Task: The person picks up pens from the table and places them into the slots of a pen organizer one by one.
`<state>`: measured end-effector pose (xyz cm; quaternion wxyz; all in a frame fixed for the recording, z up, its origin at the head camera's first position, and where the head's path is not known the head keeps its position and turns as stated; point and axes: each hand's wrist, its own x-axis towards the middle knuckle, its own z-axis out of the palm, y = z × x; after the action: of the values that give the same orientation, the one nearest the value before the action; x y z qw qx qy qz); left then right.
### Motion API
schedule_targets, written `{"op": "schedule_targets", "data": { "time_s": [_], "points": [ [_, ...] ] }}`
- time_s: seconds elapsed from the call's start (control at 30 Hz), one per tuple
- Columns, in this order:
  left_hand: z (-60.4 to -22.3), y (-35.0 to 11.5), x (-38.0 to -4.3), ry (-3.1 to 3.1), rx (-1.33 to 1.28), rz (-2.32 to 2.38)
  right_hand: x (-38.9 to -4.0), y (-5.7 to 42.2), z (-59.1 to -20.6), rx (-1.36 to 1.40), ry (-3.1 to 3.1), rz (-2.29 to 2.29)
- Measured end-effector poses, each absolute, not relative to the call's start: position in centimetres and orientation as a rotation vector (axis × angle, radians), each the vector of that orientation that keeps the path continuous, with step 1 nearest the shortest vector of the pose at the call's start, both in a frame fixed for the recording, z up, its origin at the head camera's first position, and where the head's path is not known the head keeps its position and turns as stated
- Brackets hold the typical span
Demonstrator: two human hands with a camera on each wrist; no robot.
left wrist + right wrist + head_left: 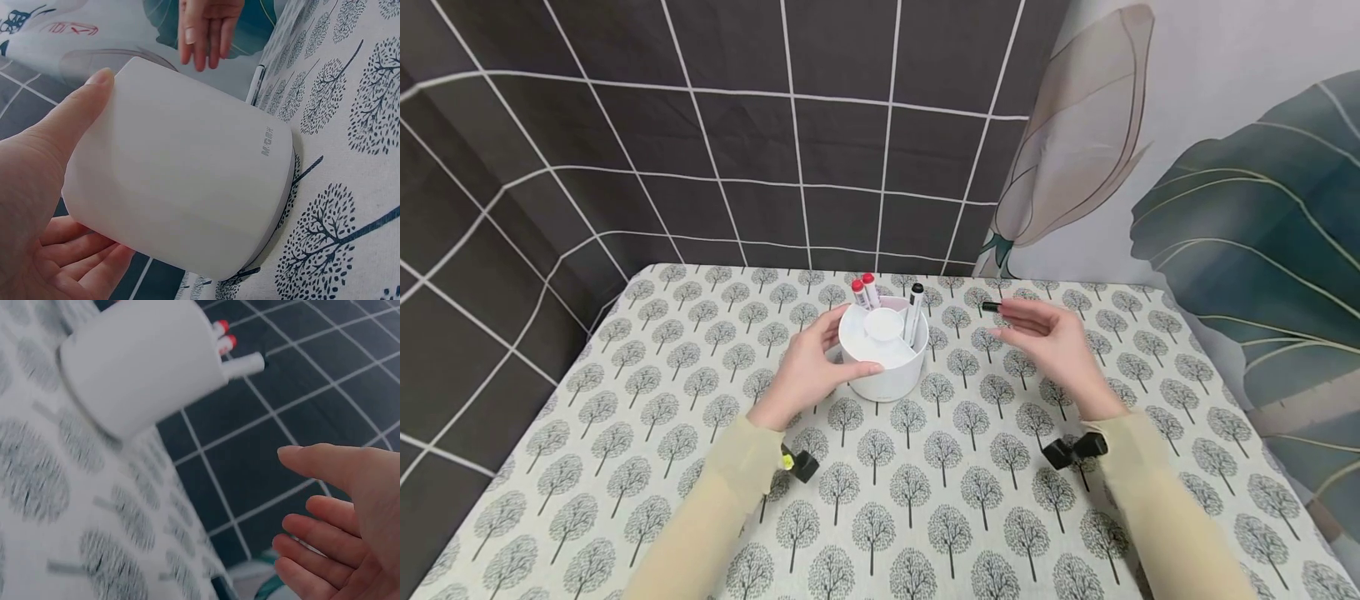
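Observation:
My left hand (811, 364) grips a round white pen holder (887, 383) by its side, thumb on the near wall and fingers behind. The holder stands upright on the table; in the left wrist view its wall (187, 162) fills the middle. Two red-capped markers (865, 292) and a black-capped marker (913, 315) stand in its compartments. To the right, my right hand (1051, 340) is apart from the holder, fingers loosely extended and holding nothing. Just beyond its fingertips shows the black cap (991, 307) of another marker; the hand hides the rest in the head view.
A pale cloth with tree prints (872, 492) covers the table. Behind it hangs a dark curtain with white grid lines (835, 142), and a floral curtain (1225, 208) hangs at the right. Small black wrist cameras (1075, 450) sit at both sleeves.

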<state>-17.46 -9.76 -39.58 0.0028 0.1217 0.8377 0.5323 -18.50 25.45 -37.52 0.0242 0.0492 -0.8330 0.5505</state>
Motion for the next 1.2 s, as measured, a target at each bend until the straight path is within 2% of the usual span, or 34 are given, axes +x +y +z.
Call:
{"op": "schedule_targets", "data": {
  "time_s": [0.57,0.93,1.2],
  "points": [
    [-39.3,-9.7,-17.4,2.624,0.37,1.649,-17.7,32.6,-39.8,-0.124,-2.727,1.486],
    [-39.3,-9.8,-17.4,2.617,0.362,1.654,-20.7,35.1,-39.8,-0.198,-2.733,1.429],
    [-39.3,-9.7,-17.3,2.602,0.362,1.67,-22.9,35.2,-41.0,-0.1,-2.83,1.282]
  ]
}}
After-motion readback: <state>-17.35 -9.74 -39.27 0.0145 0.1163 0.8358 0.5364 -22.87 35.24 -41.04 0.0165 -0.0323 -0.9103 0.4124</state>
